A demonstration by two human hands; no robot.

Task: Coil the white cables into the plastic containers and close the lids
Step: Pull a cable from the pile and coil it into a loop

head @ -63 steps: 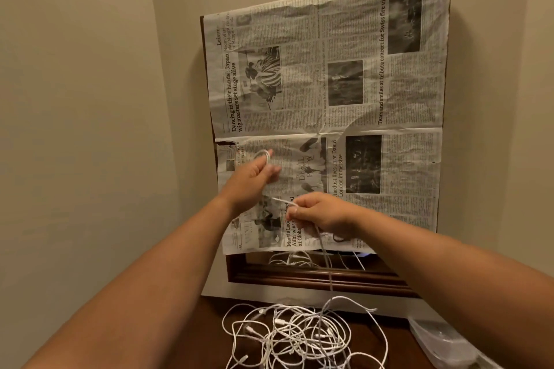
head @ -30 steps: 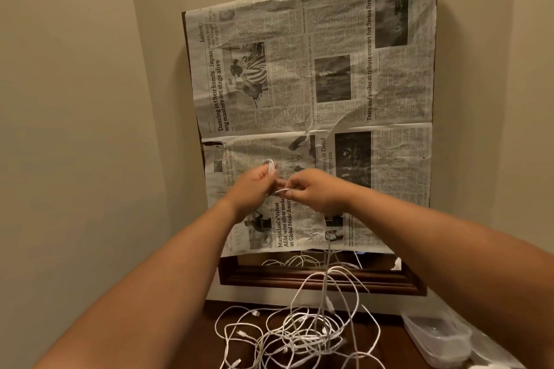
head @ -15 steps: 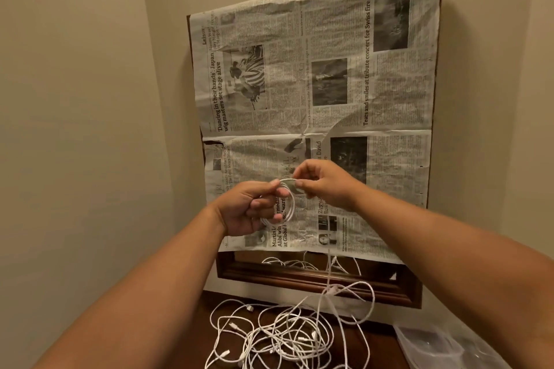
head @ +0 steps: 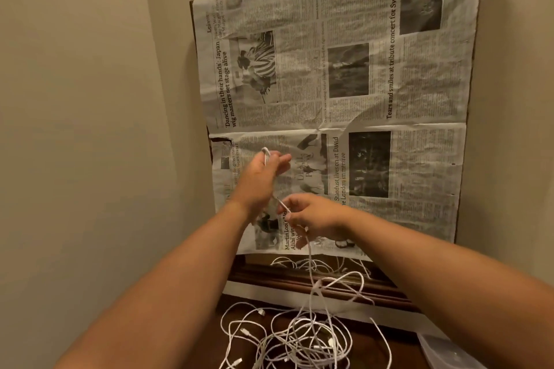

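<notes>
- The newspaper hangs over a framed panel that leans on the far wall; only the dark frame shows beneath it, and a glimpse of cables between paper and frame looks like a reflection, so the paper probably masks a mirror
- The table is dark wood and serves as the work surface at the near edge of the view; it bears the loose stock and the box
- The pile of white cables lies in a tangle at the near middle of the table, straight below both hands; working above it lets one cable lift clear by its own weight
- The container sits at the near right corner, well apart from both hands and only partly in view; whether its lid is on I cannot tell; nothing white shows inside it, so I judge the task to be at an early stage
- The left hand is raised in front of the paper, left of and farther than the other hand, and acts as the former; it grasps a few turns of the cable, one loop showing at its top by the thumb, while the fingers stretch right and are blurred
- The right hand is nearer and lower, just beside the left wrist; thumb and fingers pinch the strand to feed and guide the next turn
- The cable runs from the left hand's loops to the right hand's pinch, then drops to the pile; much of it still looks unwound
</notes>
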